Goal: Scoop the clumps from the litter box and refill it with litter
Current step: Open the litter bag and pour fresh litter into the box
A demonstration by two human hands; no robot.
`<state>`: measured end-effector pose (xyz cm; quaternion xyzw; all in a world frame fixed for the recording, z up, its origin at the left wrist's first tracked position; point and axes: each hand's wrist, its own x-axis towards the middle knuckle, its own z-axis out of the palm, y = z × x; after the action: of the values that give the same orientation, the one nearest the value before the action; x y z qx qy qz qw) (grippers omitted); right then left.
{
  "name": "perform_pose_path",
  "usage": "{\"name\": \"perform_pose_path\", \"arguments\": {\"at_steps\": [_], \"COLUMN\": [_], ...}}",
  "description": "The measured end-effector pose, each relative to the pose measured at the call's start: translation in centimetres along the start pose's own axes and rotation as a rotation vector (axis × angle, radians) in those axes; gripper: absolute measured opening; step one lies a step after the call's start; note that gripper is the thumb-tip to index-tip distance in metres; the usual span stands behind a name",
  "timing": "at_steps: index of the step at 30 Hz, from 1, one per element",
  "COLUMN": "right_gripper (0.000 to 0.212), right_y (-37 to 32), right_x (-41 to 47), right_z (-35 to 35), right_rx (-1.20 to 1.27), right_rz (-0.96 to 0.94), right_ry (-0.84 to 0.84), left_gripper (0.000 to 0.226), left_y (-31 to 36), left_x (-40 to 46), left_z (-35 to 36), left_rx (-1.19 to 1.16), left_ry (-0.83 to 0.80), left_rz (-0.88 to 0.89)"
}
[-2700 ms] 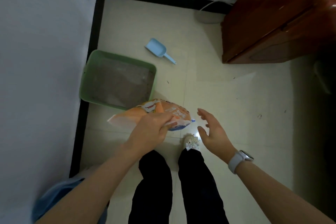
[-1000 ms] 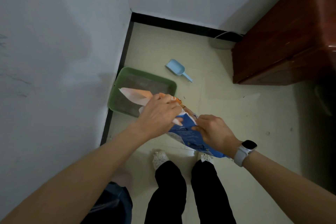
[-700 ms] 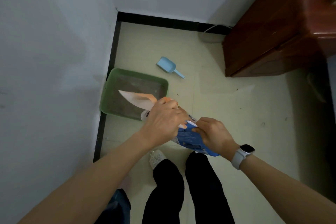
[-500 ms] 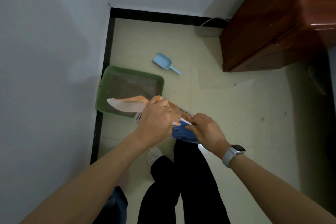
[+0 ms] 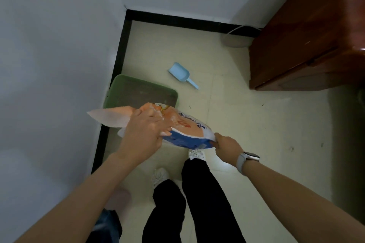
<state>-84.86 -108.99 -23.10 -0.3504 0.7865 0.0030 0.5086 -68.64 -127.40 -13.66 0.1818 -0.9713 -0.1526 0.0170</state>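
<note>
**Litter bag held over the near end of the litter box**

The litter bag point(image 5: 185, 126), orange on top and blue underneath, is held above the floor and lies roughly level, with its opened, pale mouth flap pointing left toward the wall. The flap overhangs the near left corner of the litter box point(image 5: 118, 92).

Left hand point(image 5: 144, 132): fingers are curled round the bag near its neck, just behind the flap, gripping it from above.

Right hand point(image 5: 225, 146): fingers are closed on the bag's bottom right corner, pinching the blue end. A pale smartwatch point(image 5: 246, 161) sits on this wrist.

The litter box is a green rectangular tray on the floor, set against the black skirting of the left wall. It contains grey-brown litter. Its near edge is partly hidden behind the bag and the left hand.

The scoop point(image 5: 181, 75), light blue, lies on the cream tile floor point(image 5: 256, 134) beyond the box's far right corner, apart from it, with its handle pointing to the right and toward the person.

A dark reddish wooden cabinet point(image 5: 308, 45) stands at the right. A white cable runs along the far wall beside it. The person's dark trouser legs and pale shoes point(image 5: 197, 154) are visible below the bag.
</note>
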Motion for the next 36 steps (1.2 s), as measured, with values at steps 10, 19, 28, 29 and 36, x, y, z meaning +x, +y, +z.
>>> {"name": "perform_pose_path", "arguments": {"at_steps": [10,19,28,29,36], "right_gripper": [0.036,0.029,0.025,0.025,0.026], "right_y": [-4.1,-6.0,-7.6,-7.7,-9.8], "right_x": [0.8,1.5,2.6,2.8,2.8], "right_z": [-2.0,-3.5,-6.5,-6.8,-9.5], "right_rx": [0.200,0.235,0.114,0.107,0.112], "right_rz": [-0.073,-0.029,-0.092,-0.098,-0.167], "right_ry": [0.218,0.277,0.305,0.304,0.314], "left_gripper": [0.025,0.036,0.036,0.037,0.039], "left_y": [-5.0,-8.1,-10.3,-10.5,-10.0], "left_x": [0.5,2.9,3.2,3.3,4.7], "left_z": [4.5,8.9,11.0,11.1,10.6], "left_rx": [-0.076,0.056,-0.171,-0.188,-0.291], "left_ry": [-0.127,-0.337,-0.283,-0.288,-0.238], "left_rz": [-0.414,-0.466,-0.680,-0.691,-0.792]}}
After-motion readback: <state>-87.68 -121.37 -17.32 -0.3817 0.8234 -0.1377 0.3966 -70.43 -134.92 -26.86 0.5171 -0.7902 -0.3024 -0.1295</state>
